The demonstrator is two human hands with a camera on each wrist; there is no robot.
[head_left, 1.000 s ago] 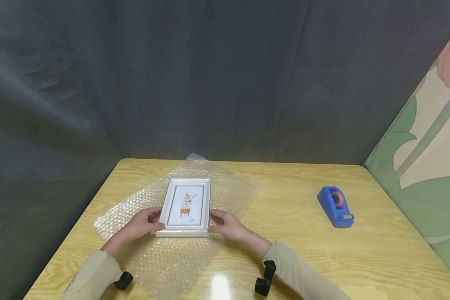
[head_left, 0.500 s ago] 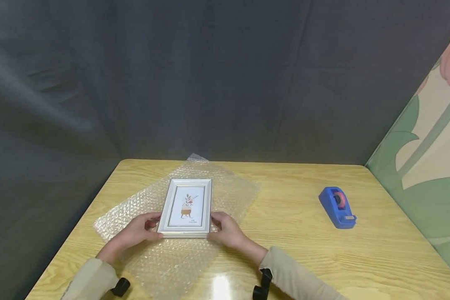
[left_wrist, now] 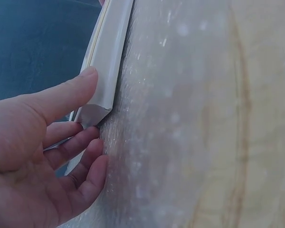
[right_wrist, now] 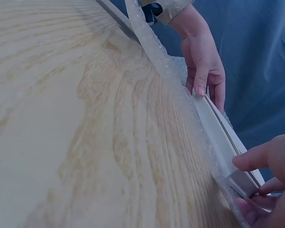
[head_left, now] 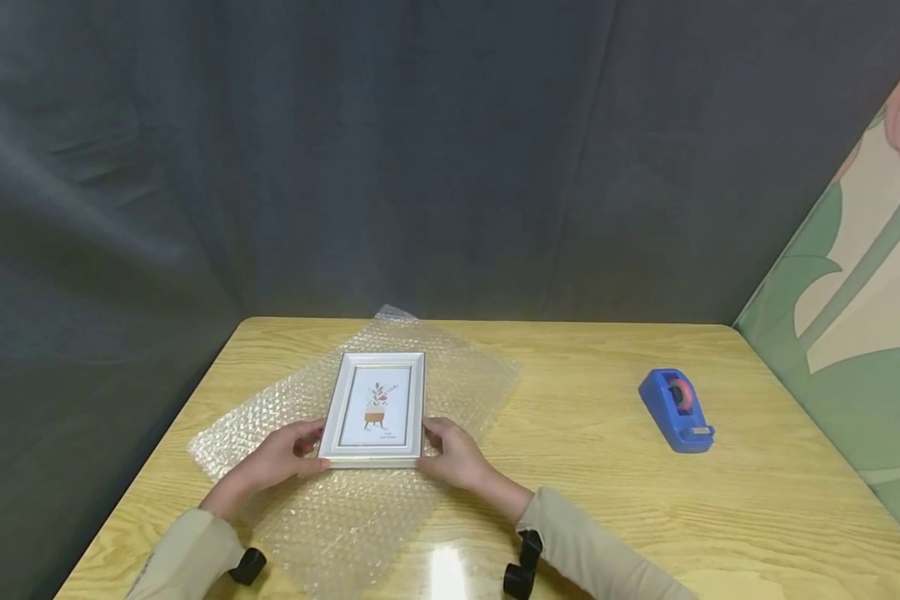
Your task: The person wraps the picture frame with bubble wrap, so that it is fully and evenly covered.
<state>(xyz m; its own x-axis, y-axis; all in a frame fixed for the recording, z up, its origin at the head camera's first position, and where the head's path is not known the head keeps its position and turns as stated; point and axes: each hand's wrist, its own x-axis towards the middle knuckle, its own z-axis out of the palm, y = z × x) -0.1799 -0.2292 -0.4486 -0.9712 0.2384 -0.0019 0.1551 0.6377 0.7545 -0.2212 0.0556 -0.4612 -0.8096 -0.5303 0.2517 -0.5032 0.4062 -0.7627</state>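
Observation:
A white picture frame (head_left: 372,457) lies face up on a sheet of bubble wrap (head_left: 330,533), showing a print of a plant in a brown pot. At its near left corner my left hand (head_left: 281,454) grips it, thumb on the near edge and fingers along the side. My right hand (head_left: 457,454) holds the near right corner in the same way. In the left wrist view the thumb (left_wrist: 80,88) presses the frame's edge (left_wrist: 107,66), with the lower fingers curled near the wrap. Both hands appear on the frame's edge (right_wrist: 218,126) in the right wrist view.
A blue tape dispenser (head_left: 667,408) with a pink roll stands to the right on the wooden table (head_left: 570,400). Behind the table hangs a dark curtain (head_left: 450,167), and a panel with painted flowers (head_left: 855,292) borders the right side.
The frame has shifted very slightly to the right between the two hands, which have moved little and stay at its near corners. Bubble wrap and tape dispenser keep their places.

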